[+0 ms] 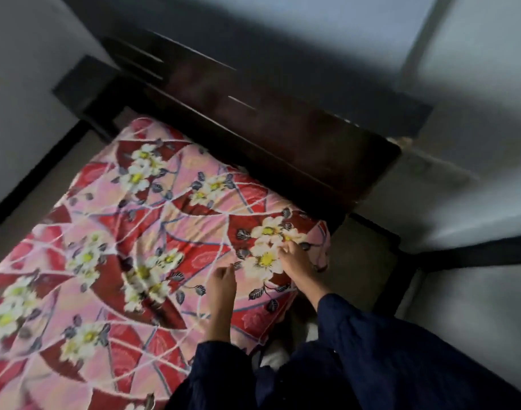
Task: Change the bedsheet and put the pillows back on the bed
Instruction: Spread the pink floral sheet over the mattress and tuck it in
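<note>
Dark blue sleeves (371,350) lead to both hands on the floral bedsheet (120,232). Near the mattress corner the right hand (294,258) pinches the cloth. At its 8 o'clock the left hand (222,281) rests with fingers bent, and the blur hides whether it grips. The sheet covers the bed toward 9 o'clock. At 12 o'clock stands the dark wooden headboard (268,119).

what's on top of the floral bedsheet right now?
In view, only the left hand and right hand, touching the bedsheet near its corner. Whatever lies beneath it is covered.
</note>
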